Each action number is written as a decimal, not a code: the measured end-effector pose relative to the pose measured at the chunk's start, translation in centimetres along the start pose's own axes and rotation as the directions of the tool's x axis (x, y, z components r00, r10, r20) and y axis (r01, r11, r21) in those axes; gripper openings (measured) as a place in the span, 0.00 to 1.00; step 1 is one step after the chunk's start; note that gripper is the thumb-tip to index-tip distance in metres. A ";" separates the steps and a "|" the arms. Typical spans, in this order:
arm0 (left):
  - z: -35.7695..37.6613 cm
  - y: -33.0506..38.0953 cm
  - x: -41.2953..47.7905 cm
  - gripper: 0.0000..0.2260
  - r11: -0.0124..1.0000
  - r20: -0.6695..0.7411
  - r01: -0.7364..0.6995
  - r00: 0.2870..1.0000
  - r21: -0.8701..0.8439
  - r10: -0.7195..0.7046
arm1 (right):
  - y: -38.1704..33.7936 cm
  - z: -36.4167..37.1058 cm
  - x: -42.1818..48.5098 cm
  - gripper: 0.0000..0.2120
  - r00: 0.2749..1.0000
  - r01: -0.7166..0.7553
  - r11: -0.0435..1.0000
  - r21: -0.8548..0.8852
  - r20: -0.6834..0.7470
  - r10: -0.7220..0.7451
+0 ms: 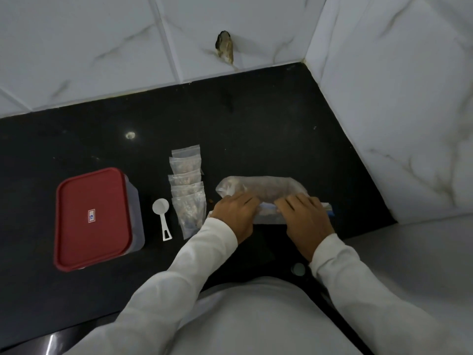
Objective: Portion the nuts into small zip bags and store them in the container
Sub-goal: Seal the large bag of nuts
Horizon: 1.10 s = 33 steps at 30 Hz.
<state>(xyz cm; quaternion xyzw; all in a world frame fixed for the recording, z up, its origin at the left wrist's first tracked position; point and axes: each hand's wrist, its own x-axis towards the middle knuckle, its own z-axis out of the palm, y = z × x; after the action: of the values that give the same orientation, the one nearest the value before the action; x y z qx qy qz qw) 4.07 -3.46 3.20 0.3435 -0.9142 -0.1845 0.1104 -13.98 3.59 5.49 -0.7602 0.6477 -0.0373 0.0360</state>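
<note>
A large clear bag of nuts (263, 189) lies on the black counter (256, 129), its blue zip edge toward me. My left hand (234, 213) and my right hand (304, 216) both lie on that zip edge, fingers bent over it and pressing on it. Several small zip bags (188, 190) with nuts in them lie overlapped in a row to the left of the big bag. A white measuring scoop (161, 216) lies beside them. At the far left stands the clear container (133, 216) with its red lid (93, 219) on.
A loose nut (211, 201) lies on the counter between the small bags and the big bag. White marble-look tiled walls rise behind the counter and at its right. A damaged hole (225, 47) shows in the back wall.
</note>
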 end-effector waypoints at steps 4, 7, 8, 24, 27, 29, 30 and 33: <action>0.6 0.1 -0.3 0.12 0.999 -0.143 -0.022 0.989 0.027 0.026 | 0.4 0.9 0.6 0.11 0.999 -0.048 0.996 0.076 0.029 0.046; 0.3 -0.6 0.5 0.13 0.998 -0.076 0.023 0.997 0.061 -0.018 | 0.8 1.5 0.8 0.07 0.992 -0.076 0.971 0.225 0.116 0.050; -0.1 -0.5 0.8 0.13 0.995 0.016 0.080 0.997 0.059 -0.081 | 0.9 1.5 0.6 0.08 0.988 -0.097 0.970 0.222 0.137 0.068; 0.0 0.1 1.9 0.21 0.964 0.303 0.136 0.931 0.229 -0.203 | 2.2 3.2 0.9 0.19 0.988 -0.072 0.991 0.113 0.144 0.056; 0.7 -0.2 2.3 0.20 0.964 0.361 0.164 0.903 0.207 -0.231 | 1.8 2.7 -0.1 0.21 0.995 0.064 0.997 0.033 -0.075 -0.061; 0.9 -0.4 2.3 0.21 0.968 0.423 0.194 0.872 0.162 -0.245 | 2.0 3.0 -0.3 0.24 0.988 0.144 0.989 -0.037 -0.054 -0.146; 0.9 -0.5 2.3 0.20 0.966 0.438 0.212 0.861 0.151 -0.258 | 2.2 3.2 -0.3 0.22 0.986 0.160 0.986 -0.053 -0.036 -0.162; 0.9 -0.5 2.2 0.16 0.964 0.449 0.243 0.853 0.110 -0.267 | 2.5 4.2 -0.2 0.16 0.990 0.142 0.990 0.006 -0.011 -0.142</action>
<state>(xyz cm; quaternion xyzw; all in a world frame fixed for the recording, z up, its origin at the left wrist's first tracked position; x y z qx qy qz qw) 2.40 -5.03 2.34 0.4107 -0.8648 -0.2508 -0.1429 -16.04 3.40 1.08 -0.8041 0.5918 -0.0460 0.0324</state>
